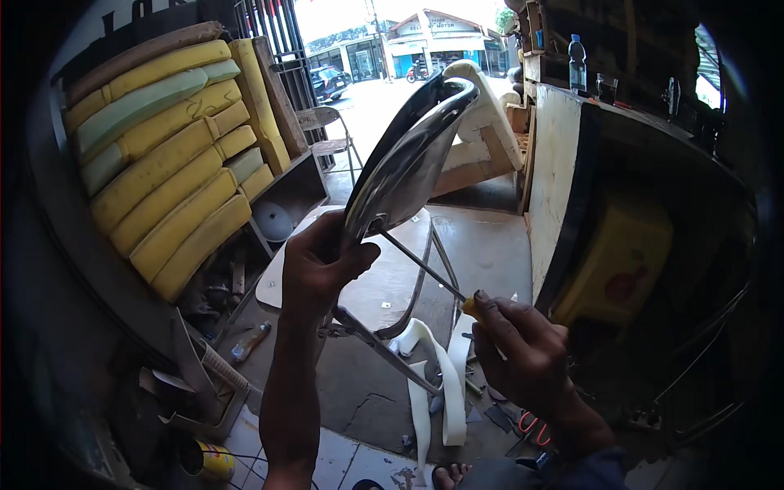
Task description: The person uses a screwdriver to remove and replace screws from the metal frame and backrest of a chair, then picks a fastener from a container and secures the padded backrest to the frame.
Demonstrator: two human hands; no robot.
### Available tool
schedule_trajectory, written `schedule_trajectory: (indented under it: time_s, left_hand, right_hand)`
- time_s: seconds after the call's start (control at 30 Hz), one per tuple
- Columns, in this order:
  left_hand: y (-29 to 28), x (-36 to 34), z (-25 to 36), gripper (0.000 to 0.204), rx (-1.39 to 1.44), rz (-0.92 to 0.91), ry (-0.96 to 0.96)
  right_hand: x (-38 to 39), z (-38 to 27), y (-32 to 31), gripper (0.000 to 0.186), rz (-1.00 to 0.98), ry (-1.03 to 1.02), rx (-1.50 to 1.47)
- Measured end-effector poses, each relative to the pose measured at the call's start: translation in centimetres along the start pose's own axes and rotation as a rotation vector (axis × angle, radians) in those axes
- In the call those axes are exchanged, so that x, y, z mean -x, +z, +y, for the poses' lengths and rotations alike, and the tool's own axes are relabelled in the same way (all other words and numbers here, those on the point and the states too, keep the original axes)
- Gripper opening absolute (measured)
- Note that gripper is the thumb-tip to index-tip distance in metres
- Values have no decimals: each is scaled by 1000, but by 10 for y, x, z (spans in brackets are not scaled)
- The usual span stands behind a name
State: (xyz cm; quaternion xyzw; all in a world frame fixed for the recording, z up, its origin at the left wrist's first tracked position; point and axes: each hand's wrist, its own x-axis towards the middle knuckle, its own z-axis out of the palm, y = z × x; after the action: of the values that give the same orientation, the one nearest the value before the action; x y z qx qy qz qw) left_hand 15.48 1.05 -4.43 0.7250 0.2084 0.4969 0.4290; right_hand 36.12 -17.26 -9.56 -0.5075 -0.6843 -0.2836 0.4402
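In the head view, the left hand is clamping the lower end of a glossy black curved chair-back panel, holding it tilted above a flat white seat board, seemingly to brace it, while the right hand, well apart, is gripping a yellow-handled, metal-shafted screwdriver and angling its tip at the panel's lower edge, apparently for a straight push. A yellow cylindrical tin is sitting at lower left and a blue-capped clear plastic bottle is standing on the pale cabinet; I cannot tell what either is containing.
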Motion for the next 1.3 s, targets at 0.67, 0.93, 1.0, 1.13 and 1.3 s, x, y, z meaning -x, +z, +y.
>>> schedule_trajectory:
  time_s: [0.67, 0.93, 1.0, 1.13, 1.3]
  left_hand:
    - [40, 9, 5, 36, 104, 337, 15]
    - [40, 9, 6, 37, 164, 296, 14]
    - [39, 8, 6, 37, 176, 284, 12]
    - [36, 6, 0, 31, 207, 310, 37]
    - [39, 7, 8, 26, 141, 304, 29]
  right_hand:
    - [-19, 3, -27, 33, -21, -186, 305]
    - [-15, -13, -23, 34, -35, -136, 309]
    - [-17, -16, -25, 36, -95, 151, -79]
    - [-36, -22, -34, 39, -197, 346, -308]
    - [-28, -23, -37, 29, -73, -119, 214]
